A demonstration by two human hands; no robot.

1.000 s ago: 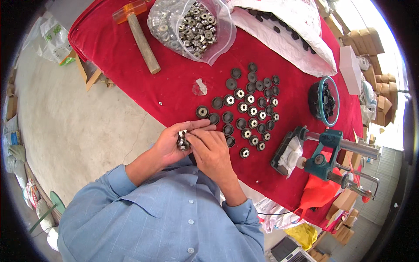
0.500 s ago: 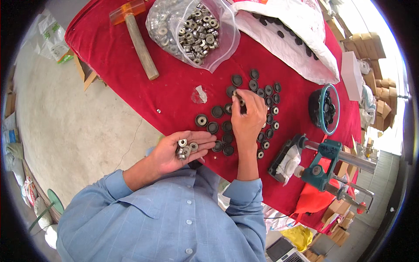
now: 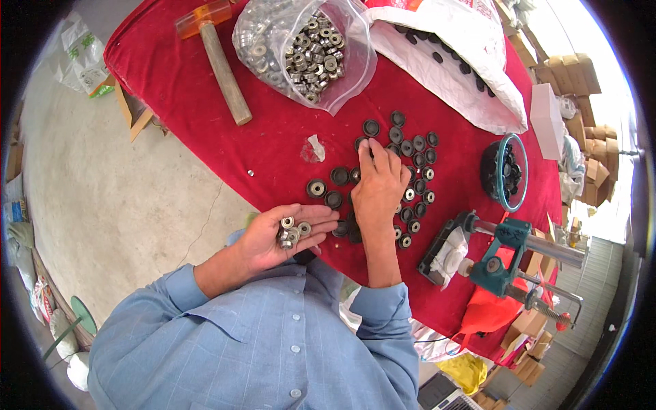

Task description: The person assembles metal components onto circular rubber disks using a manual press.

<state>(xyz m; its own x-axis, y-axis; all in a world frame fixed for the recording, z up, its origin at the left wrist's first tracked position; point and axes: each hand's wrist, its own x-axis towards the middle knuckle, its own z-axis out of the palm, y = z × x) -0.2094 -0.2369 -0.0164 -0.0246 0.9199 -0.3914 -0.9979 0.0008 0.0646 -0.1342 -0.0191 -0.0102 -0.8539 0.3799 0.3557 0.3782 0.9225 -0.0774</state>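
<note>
My left hand lies palm up at the near edge of the table, its fingers stretched out. Several small metal ball bearings are heaped in that palm. My right hand reaches over a group of round black caps, palm down, fingers bent together. Its fingertips touch a black cap at the far side of the group; whatever they pinch is hidden beneath them. Some caps hold a bearing in the middle, like the seated one to the left. Others show only black, such as the cap beside it.
On the red cloth lie a mallet, a clear bag of bearings and a white sack with black caps. To the right stand a blue-rimmed container and a green hand press.
My right hand has lowered onto the far cap, and the bearing at its fingertips has gone out of sight. My left hand stays put with its bearings.
</note>
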